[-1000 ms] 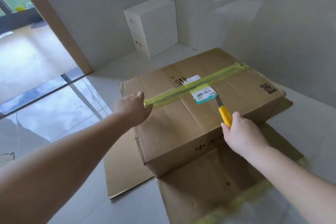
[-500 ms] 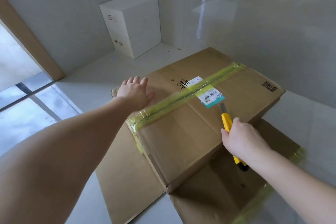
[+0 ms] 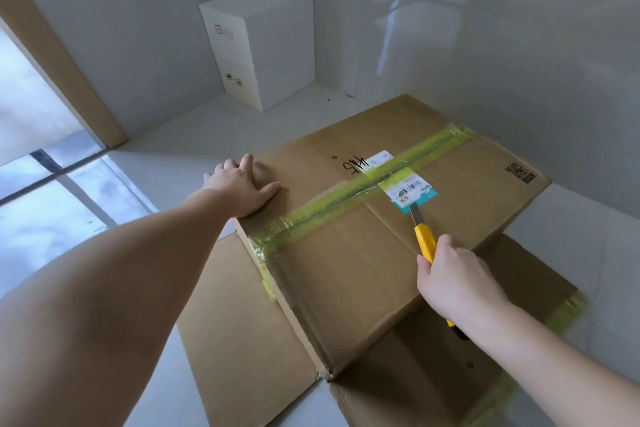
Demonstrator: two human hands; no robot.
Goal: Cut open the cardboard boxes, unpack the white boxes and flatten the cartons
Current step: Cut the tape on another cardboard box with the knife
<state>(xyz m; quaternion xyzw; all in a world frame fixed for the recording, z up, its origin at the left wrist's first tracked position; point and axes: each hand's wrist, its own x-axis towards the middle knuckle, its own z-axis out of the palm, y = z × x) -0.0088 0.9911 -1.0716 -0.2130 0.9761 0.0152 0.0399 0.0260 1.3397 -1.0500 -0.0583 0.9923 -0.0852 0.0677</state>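
Observation:
A large sealed cardboard box (image 3: 346, 263) sits on the floor, its top seam covered by yellow-green tape (image 3: 349, 198) with a white and teal label (image 3: 414, 192) stuck across it. My left hand (image 3: 240, 185) lies flat and open on the box's far left corner. My right hand (image 3: 455, 279) grips a yellow utility knife (image 3: 425, 241); the blade tip touches the lower edge of the label, just beside the taped seam. Two stacked white boxes (image 3: 263, 45) stand in the far corner against the wall.
A flattened carton (image 3: 242, 340) lies under the box, spreading to the left and front. Walls close in behind and to the right. A wooden door frame (image 3: 65, 80) and a glass pane at floor level are on the left.
My left hand moved from the taped seam's end to the box's far left corner and spread flat. The knife stayed by the label. The camera view shifted.

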